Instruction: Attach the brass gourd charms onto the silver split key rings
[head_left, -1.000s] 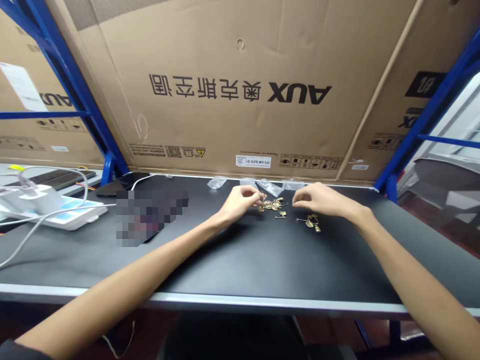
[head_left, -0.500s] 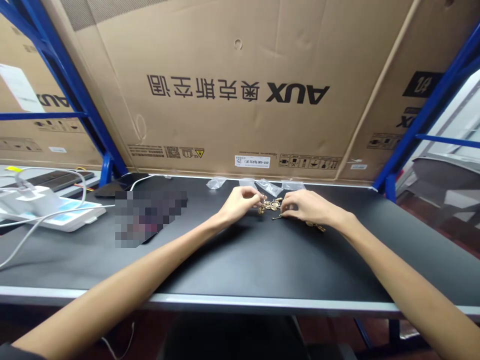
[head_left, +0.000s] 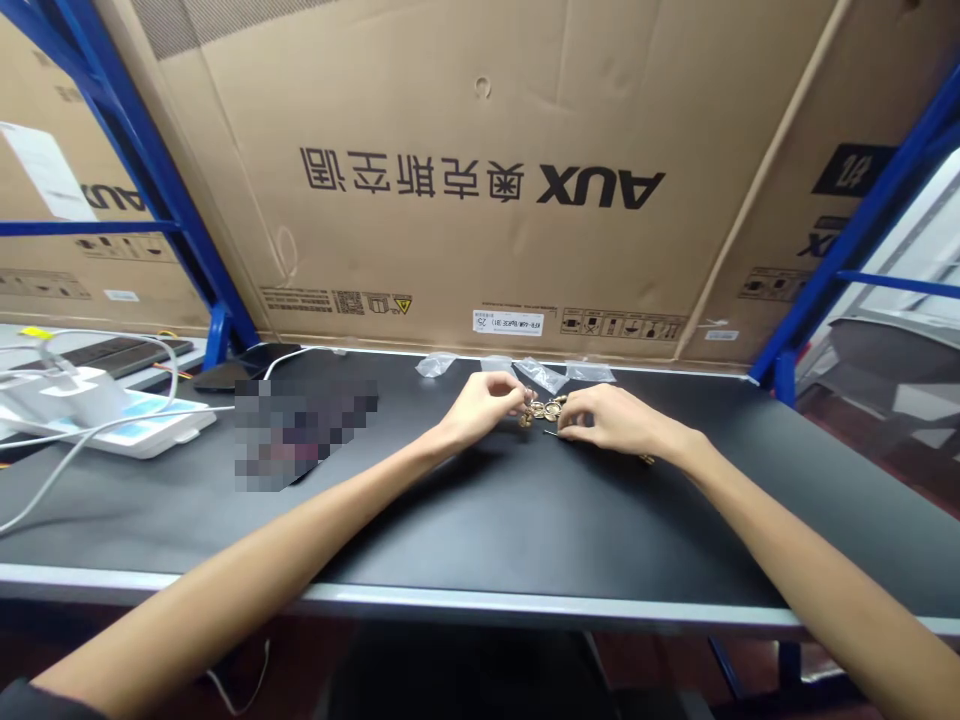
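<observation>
A small heap of gold-coloured metal pieces (head_left: pixel 545 409) lies on the black table (head_left: pixel 480 520) near its far edge. My left hand (head_left: pixel 482 404) is curled, its fingertips pinching one piece at the heap's left side. My right hand (head_left: pixel 606 420) is also closed, fingertips pressed on a thin gold piece (head_left: pixel 551 432) just below the heap. It covers most of a second group of gold pieces, of which only a bit (head_left: pixel 646 459) shows by the wrist.
Several small clear plastic bags (head_left: pixel 541 374) lie behind the heap, against a large AUX cardboard box (head_left: pixel 480 180). A blurred dark object (head_left: pixel 300 432) lies to the left. White devices with cables (head_left: pixel 105 415) sit far left. Blue rack posts (head_left: pixel 840 250) flank the table.
My right hand moved left from the separate gold pieces to the heap and closed on a thin piece there. My left hand stayed in place.
</observation>
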